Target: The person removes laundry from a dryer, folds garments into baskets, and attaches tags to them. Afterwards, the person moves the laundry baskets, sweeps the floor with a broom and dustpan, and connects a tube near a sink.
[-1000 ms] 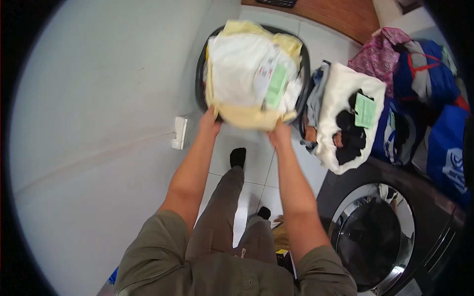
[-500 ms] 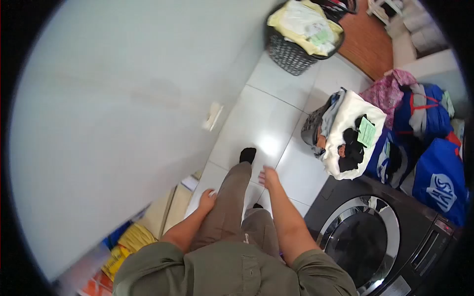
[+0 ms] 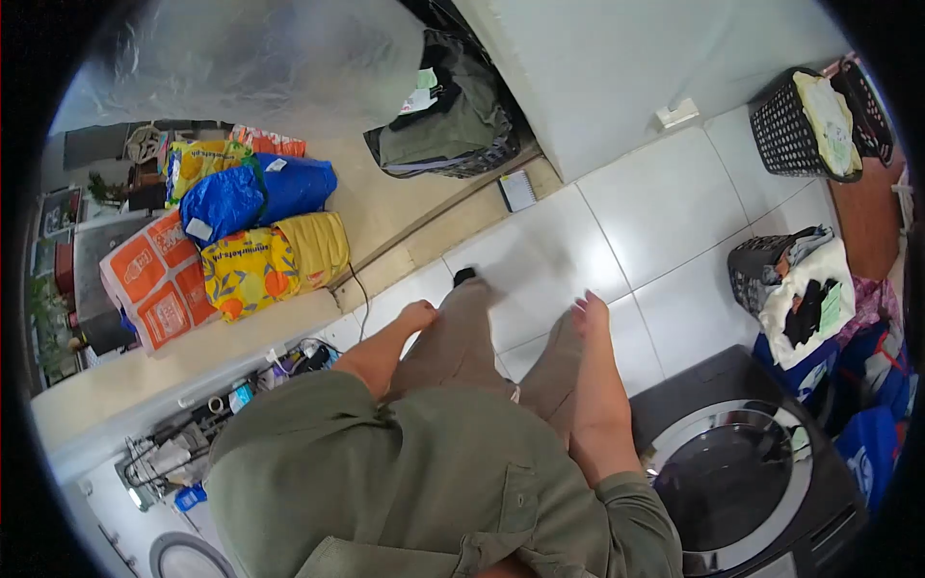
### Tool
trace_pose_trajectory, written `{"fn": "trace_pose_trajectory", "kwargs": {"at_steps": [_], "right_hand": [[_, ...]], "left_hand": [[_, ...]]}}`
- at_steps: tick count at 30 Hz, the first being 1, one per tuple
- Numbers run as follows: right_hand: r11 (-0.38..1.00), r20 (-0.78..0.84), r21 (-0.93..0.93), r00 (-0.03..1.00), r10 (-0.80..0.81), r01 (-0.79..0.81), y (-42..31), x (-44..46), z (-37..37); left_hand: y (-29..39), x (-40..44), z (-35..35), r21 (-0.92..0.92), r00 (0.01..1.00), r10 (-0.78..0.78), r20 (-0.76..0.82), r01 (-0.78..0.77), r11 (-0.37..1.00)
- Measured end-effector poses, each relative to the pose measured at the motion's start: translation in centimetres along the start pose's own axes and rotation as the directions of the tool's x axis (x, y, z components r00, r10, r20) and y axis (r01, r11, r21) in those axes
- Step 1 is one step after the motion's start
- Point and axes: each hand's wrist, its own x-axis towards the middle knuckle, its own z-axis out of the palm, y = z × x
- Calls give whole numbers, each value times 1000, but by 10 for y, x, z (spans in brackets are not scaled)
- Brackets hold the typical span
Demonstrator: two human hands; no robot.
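My left hand (image 3: 419, 315) hangs by my left thigh with its fingers loosely bent and partly hidden; no object shows in it. On the other side, my right hand (image 3: 591, 313) is held in front of my right leg, fingers apart and holding nothing. Below both hands are my brown trousers (image 3: 445, 345) and the white tiled floor (image 3: 549, 275). A dark front-loading machine with a round door (image 3: 727, 472) stands to the right of my right arm. A small notepad (image 3: 517, 191) lies on the ledge ahead of my left hand.
On the left ledge stand a blue bag (image 3: 260, 193), a yellow patterned bag (image 3: 255, 270) and an orange-and-white bag (image 3: 162, 289). A clothes-filled basket (image 3: 448, 116) sits ahead. Laundry baskets (image 3: 800, 125) and blue bags (image 3: 872, 443) line the right. A wall corner (image 3: 578, 106) juts in.
My view has swung left, bringing the ledge, its bags and a clothes basket into sight. The machine and laundry baskets shifted rightward in view. Both hands stay low beside my legs.
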Motion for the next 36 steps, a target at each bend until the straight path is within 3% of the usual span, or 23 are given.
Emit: {"fn": "trace_pose_trajectory", "kwargs": {"at_steps": [4,6,8,9,11,13,14,16,18,21,22,23,24,25,27,29,31,32,34,35,36], "right_hand": [[995,302,2,949,-94,98,6,-19,165],[988,444,108,884,-145,107,15,10,249],[969,568,248,809,-151,6,16,48,333],[952,563,304,804,-192,14,9,44,366],[927,556,375,799,-230,7,8,30,420],[865,227,472,925,-304,169,8,29,459],[860,216,479,926,-310,176,11,25,465],[889,23,312,933,-359,334,20,16,473],[887,10,279,922,-387,369,35,19,475],[879,1,212,900,-437,427,64,11,465],[876,16,194,891,-454,443,80,4,459],[887,-3,158,899,-438,433,94,-1,451],[892,-18,151,903,-428,426,111,-3,440],[905,-26,135,914,-405,404,128,-3,426],[916,-47,118,924,-381,384,154,-16,395],[923,-36,114,930,-365,367,181,-32,358],[943,-68,61,943,-325,329,200,-50,319],[924,-121,82,924,-363,373,217,-47,296],[913,-205,139,913,-352,383,245,-52,254],[920,-271,44,891,-363,388,265,-47,230],[891,-271,176,891,-364,418,277,-55,214]], "left_hand": [[-33,6,-27,-117,986,-100,135,116,986],[-82,19,-36,-106,996,74,48,-69,992],[-116,14,-67,-207,995,73,65,-58,977],[-152,23,-72,-311,993,119,17,-108,944],[-210,21,-91,-357,999,33,-25,-40,933],[-256,23,-114,-346,999,18,-46,-33,938],[-278,25,-120,-312,996,-61,-71,36,949],[-315,41,-118,-278,988,-128,-89,98,956],[-352,67,-103,-409,984,-153,-95,101,907],[-325,86,-106,-505,987,-160,2,139,852],[-314,96,-107,-604,994,-111,-21,76,793],[-289,101,-120,-632,985,-163,51,158,759],[-285,123,-122,-647,989,-144,44,138,750],[-286,150,-124,-729,993,-108,54,114,675],[-244,159,-156,-928,1000,-6,28,28,370],[-205,159,-193,-980,994,57,-89,-97,172],[-189,173,-209,-976,988,50,-148,-154,156],[-170,157,-216,-986,994,56,-89,-96,137],[-210,218,-178,-900,962,264,74,-50,434],[-208,210,-157,-914,964,245,101,-7,405],[-211,193,-131,-927,967,223,126,34,374]]}}
